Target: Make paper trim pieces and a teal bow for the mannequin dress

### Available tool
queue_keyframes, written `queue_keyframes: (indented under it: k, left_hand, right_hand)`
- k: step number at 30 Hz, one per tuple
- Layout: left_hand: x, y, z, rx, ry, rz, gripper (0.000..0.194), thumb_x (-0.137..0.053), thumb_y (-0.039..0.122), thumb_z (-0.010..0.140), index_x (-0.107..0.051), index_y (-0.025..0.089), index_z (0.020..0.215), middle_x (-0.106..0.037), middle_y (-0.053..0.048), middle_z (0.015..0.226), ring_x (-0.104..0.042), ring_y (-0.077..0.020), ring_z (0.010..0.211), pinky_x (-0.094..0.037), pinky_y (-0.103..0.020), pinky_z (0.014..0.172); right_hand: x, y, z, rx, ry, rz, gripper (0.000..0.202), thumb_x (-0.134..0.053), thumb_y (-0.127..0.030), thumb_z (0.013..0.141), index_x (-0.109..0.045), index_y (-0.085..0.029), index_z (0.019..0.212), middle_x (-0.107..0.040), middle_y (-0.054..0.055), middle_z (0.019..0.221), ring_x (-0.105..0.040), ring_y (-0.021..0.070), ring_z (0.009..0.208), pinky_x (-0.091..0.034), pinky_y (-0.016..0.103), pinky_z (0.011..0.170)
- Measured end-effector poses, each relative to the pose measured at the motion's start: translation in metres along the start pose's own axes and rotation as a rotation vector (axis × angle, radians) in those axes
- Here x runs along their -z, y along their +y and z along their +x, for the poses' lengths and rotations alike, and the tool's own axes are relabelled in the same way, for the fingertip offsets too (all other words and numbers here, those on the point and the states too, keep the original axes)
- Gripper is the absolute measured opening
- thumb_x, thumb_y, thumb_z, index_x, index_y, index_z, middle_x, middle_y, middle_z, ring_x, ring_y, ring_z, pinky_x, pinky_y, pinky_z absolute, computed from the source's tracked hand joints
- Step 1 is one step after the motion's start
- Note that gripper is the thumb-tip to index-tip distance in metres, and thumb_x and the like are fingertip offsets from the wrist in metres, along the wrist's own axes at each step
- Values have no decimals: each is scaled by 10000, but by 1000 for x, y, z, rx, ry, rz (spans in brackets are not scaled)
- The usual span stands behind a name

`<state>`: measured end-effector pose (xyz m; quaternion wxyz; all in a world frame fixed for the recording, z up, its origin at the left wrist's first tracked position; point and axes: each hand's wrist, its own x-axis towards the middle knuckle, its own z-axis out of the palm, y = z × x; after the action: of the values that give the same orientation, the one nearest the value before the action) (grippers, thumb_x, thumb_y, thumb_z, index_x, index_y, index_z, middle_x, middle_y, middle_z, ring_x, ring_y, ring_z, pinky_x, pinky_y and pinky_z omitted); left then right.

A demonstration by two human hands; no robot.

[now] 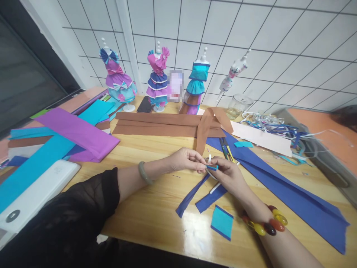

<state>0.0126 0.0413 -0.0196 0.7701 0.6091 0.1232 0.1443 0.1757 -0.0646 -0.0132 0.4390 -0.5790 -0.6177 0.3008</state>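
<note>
My left hand (187, 160) and my right hand (229, 174) meet above the wooden table, fingertips closed on a small folded piece of blue-and-turquoise paper (212, 168). A thin white strip curls up beside the fingers. Below them lie two dark blue strips (211, 198), one edged in white. Nearer the front edge rests a turquoise square (222, 222) with blue borders. Just behind my right hand are small scissors or snips (226, 149) with dark and yellow handles, partly hidden by the fingers.
Dress forms in ruffled outfits (119, 80) stand along the tiled wall. Brown strips (156, 124) lie behind my hands, and a long blue sheet (290, 190) stretches right. Coloured sheets (80, 132) and a white device (41, 193) are left. A glass jar (240, 106) stands near tangled scraps (279, 128).
</note>
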Motion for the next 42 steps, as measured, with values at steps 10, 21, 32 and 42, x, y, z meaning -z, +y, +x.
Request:
queue_keyframes:
  k: [10, 21, 32, 42]
  left_hand:
    - [-8, 1, -4, -131, 99, 223, 265, -676, 317, 694, -621, 83, 805, -618, -45, 723, -540, -77, 632, -416, -205, 608]
    - [-7, 0, -2, -89, 76, 82, 382, -728, 311, 639, -555, 106, 912, -624, -31, 705, -581, -91, 639, -436, -215, 613]
    - [-6, -2, -3, -108, 104, 183, 317, -693, 330, 674, -636, 90, 872, -653, -65, 753, -592, -108, 689, -453, -229, 659]
    - [-9, -1, -2, -137, 183, 245, 214, -636, 271, 711, -613, 85, 814, -626, -60, 764, -549, -96, 673, -420, -216, 637]
  right_hand:
    - [3, -1, -1, 132, -33, -210, 97, -562, -258, 812, -638, -200, 825, -630, 57, 781, -588, 176, 723, -451, 301, 665]
    - [5, -7, -1, 141, -41, -224, 141, -550, -294, 821, -658, -205, 837, -628, 56, 755, -593, 177, 702, -461, 298, 641]
    - [5, -8, -1, 96, -57, -236, 142, -550, -303, 817, -653, -212, 851, -636, 62, 776, -580, 180, 700, -454, 308, 635]
    - [1, -6, -2, 67, -80, -221, 158, -554, -330, 824, -634, -194, 841, -626, 63, 788, -585, 178, 711, -459, 299, 655]
